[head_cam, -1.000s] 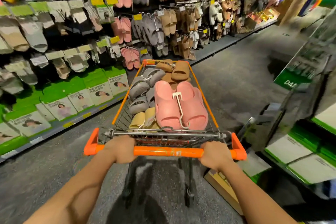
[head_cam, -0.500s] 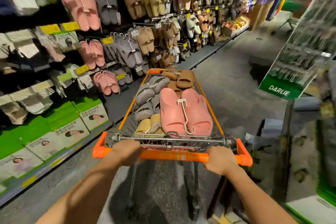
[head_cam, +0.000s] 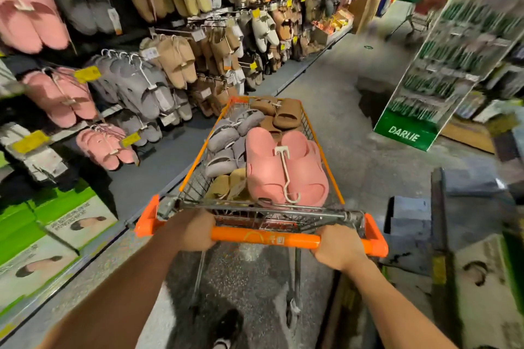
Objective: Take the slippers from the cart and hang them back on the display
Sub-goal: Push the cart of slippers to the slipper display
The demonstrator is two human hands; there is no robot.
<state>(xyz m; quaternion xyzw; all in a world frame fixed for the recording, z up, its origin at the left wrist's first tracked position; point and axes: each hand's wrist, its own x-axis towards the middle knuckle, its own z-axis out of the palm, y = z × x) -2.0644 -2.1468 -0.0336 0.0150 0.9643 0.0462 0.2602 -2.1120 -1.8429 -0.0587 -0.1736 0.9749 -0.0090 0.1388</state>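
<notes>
A wire shopping cart (head_cam: 195,156) with an orange handle bar (head_cam: 266,238) stands in the aisle ahead of me. My left hand (head_cam: 192,231) grips the bar near its left end; my right hand (head_cam: 338,246) grips it near the right end. On top in the cart lies a pink pair of slippers (head_cam: 283,167) with a white hanger hook (head_cam: 286,176). Grey slippers (head_cam: 226,136) lie to their left, tan ones (head_cam: 226,185) at the near left, brown ones (head_cam: 286,116) at the far end. The slipper display (head_cam: 158,65) runs along the left wall.
Pink (head_cam: 62,96), grey and beige pairs hang on hooks with yellow price tags. Green and white boxes (head_cam: 42,232) line the bottom left shelf. A green DARLIE stand (head_cam: 442,71) rises at the right. Dark boxes (head_cam: 416,218) sit by the cart's right side. My foot (head_cam: 226,329) shows below.
The cart and I have rolled forward along the aisle; the display has slid past on the left and the DARLIE stand is nearer. Both hands stay on the bar.
</notes>
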